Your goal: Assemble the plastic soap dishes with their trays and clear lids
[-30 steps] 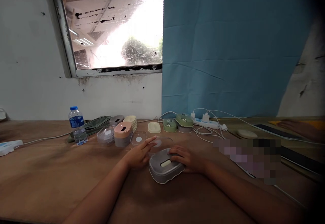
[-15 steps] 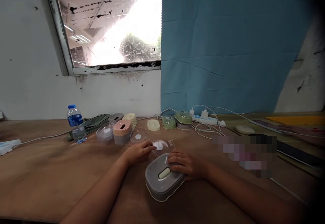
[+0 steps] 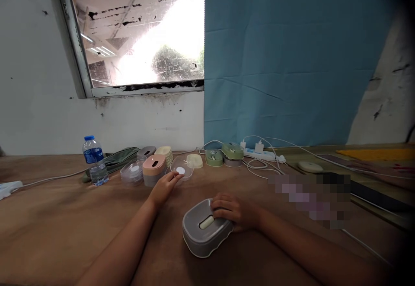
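Observation:
My left hand [image 3: 164,188] has its fingers pinched at the near edge of a clear plastic lid [image 3: 188,171] with a white round spot in it, beside the pink-topped box [image 3: 154,169]. My right hand [image 3: 231,211] curls over the far right corner of a grey plastic box [image 3: 202,234], gripping it. A pale cream oblong piece [image 3: 206,222] sits in the slot on the box's top, and a thin pale rim shows along its lower edge. The thumb of my right hand is hidden. A cream lid [image 3: 195,161] lies just behind the clear one.
Clear lids [image 3: 132,173], stacked cream pieces [image 3: 164,151] and a water bottle [image 3: 94,158] stand at left. Green boxes [image 3: 214,157] and a power strip [image 3: 259,153] with cables are at the back. Another person's hand [image 3: 382,171] is at far right, near a dark flat object [image 3: 376,195].
My left hand has carried the clear lid away from the grey box, leftward and back toward the pink-topped box. My right hand stays on the grey box.

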`<state>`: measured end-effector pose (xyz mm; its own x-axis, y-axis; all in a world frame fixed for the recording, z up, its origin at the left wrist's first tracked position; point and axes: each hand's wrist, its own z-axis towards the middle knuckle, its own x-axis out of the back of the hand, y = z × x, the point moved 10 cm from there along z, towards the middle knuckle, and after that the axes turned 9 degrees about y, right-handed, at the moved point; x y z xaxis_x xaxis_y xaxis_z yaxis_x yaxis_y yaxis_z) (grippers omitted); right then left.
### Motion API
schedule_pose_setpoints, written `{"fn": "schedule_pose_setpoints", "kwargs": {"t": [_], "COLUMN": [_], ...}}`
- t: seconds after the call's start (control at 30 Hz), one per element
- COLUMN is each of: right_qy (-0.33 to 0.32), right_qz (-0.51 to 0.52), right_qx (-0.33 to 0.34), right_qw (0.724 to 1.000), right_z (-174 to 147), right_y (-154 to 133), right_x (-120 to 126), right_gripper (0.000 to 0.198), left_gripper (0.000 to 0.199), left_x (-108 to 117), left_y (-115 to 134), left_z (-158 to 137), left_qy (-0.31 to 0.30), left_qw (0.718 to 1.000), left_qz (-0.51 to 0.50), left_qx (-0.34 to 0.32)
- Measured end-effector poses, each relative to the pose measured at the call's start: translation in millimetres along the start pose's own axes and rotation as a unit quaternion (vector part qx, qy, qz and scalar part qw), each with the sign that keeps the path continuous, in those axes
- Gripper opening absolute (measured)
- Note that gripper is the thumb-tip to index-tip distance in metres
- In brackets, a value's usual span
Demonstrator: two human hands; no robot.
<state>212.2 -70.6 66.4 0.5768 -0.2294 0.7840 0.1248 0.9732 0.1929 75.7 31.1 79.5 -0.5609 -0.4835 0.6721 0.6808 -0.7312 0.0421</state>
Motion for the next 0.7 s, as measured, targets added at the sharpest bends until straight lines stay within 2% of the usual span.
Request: {"fn": "schedule_pose_setpoints", "kwargs": {"t": [0.33,0.6,0.7], "right_qy": [-0.014,-0.026,-0.044], "right_qz": [-0.012,-0.017,-0.009], "right_qx": [-0.022,-0.049,-0.076], "right_qw": [1.0,0.998,0.996], "right_z": [-6,-14,-11], "right_y": [7,19,24], "right_x": [-4,-6,2], "right_gripper": [0.019,0.021,0.03], "left_gripper": [0.052,0.037,0.031], "left_x": [-6,-13,-12], "left_y": [-20,-33,-34], "left_z": [-1,-6,-7], "left_qy": [-0.01,-0.04,-0.044], "left_qw": [0.997,0.994,0.992], "left_qz": [0.01,0.013,0.008], "left_qx": [0.074,0.106,0.117]}}
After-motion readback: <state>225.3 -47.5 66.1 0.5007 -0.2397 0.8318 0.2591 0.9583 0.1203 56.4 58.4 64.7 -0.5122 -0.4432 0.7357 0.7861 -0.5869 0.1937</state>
